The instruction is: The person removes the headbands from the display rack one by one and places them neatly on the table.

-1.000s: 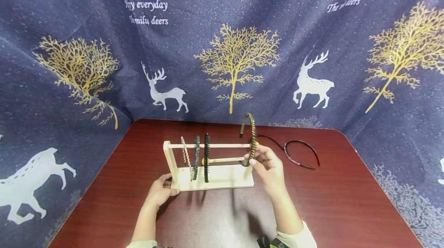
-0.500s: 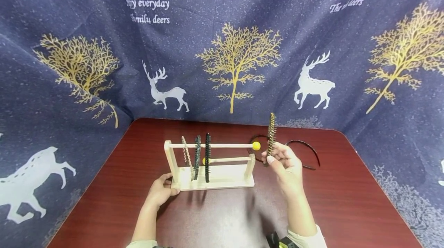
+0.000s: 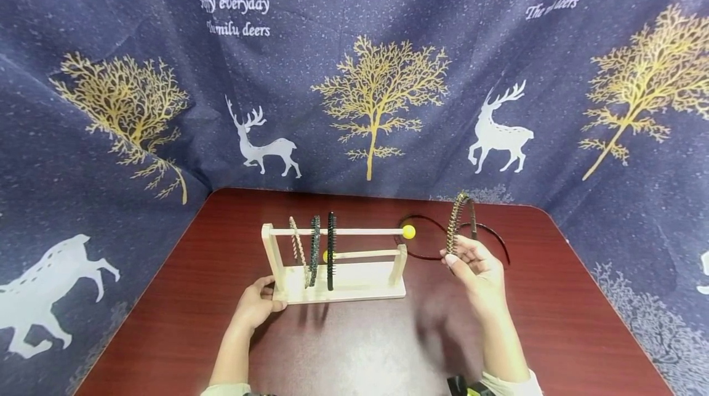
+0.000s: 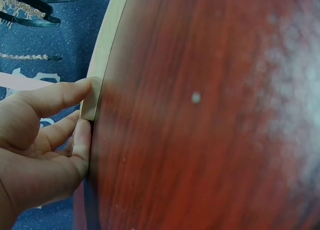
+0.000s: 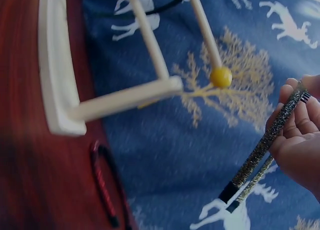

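Right hand (image 3: 480, 276) pinches gold band (image 3: 453, 223) between thumb and fingers, raised to the right of the rack (image 3: 368, 279) and apart from both rods; left hand (image 3: 257, 305) grips the left end of the rack's base, some fingers hidden behind the upright (the left wrist view shows thumb and finger closed on the base corner); rack stands on the bench (image 3: 332, 347).

Pale band (image 3: 300, 254), grey band (image 3: 315, 251) and black band (image 3: 332, 251) hang on the upper rod; upper knob (image 3: 408, 232) in plain sight, lower one partly behind the black band. Right of the rack, two thin dark loops on the bench, left loop (image 3: 422, 217) and right loop (image 3: 495, 237); both partly covered by right hand and gold band, so where they meet or cross cannot be told.

Right wrist view: gold band shows two black tips, head view clearly only one; right hand cut off at the edge; red glitter visible on one loop, which one uncertain.
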`<action>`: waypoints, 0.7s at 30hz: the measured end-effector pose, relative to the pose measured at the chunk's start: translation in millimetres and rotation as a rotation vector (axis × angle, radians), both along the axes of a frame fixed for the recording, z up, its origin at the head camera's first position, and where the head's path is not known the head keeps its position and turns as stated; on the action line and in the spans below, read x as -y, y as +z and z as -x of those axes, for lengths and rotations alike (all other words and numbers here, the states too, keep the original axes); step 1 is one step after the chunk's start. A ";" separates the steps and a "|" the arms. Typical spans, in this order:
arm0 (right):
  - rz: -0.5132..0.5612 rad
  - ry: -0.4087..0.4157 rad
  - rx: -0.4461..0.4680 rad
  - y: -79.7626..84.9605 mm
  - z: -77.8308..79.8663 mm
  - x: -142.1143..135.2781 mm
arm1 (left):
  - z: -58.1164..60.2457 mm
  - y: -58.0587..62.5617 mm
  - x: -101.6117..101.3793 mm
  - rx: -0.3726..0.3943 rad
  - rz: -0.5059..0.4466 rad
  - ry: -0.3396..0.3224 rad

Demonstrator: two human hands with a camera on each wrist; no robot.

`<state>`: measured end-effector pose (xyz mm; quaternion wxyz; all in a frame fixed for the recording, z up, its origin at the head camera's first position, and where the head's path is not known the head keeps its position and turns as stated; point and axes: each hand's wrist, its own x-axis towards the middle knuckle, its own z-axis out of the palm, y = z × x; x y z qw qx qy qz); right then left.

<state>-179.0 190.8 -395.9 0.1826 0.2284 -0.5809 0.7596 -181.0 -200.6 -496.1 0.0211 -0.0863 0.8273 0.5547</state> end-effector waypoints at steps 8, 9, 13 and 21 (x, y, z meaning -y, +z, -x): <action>-0.030 -0.104 0.053 -19.8 6.7 -29.4 | -0.4 0.2 0.5 0.002 0.000 -0.003; -0.026 -0.107 0.056 -22.2 7.8 -33.4 | -0.5 0.4 0.5 0.001 0.005 -0.004; -0.021 -0.122 0.052 -35.7 16.1 -53.0 | -0.1 0.4 1.5 0.000 0.029 0.004; -0.108 -0.201 0.093 -50.1 25.6 -90.6 | 0.4 -2.7 0.2 0.011 0.027 0.011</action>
